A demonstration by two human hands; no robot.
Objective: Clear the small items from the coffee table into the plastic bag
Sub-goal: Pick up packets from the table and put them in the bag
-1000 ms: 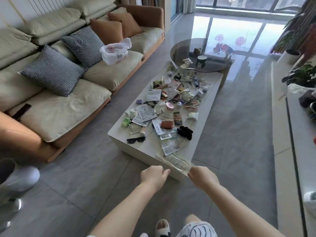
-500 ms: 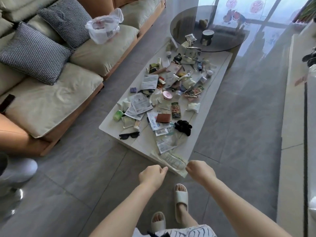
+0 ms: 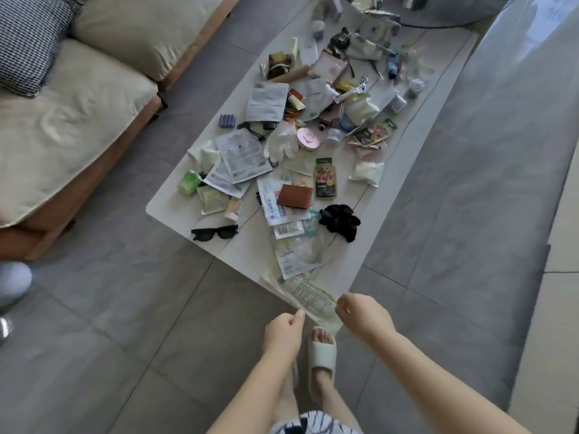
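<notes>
While the person is standing at the near end of the coffee table (image 3: 238,245), the left hand (image 3: 282,335) is pinching one edge of the clear plastic bag (image 3: 308,296) and the right hand (image 3: 363,316) is pinching the other edge. The hands are sitting a little apart, with the bag stretching between them. The bag is lying partly on the table's near corner and hanging off it. The small things are all lying beyond the hands, running away along the table's long side. The black sunglasses (image 3: 215,232) are sitting nearer the left hand. The black scrunchie (image 3: 340,221) is sitting nearer the right hand.
</notes>
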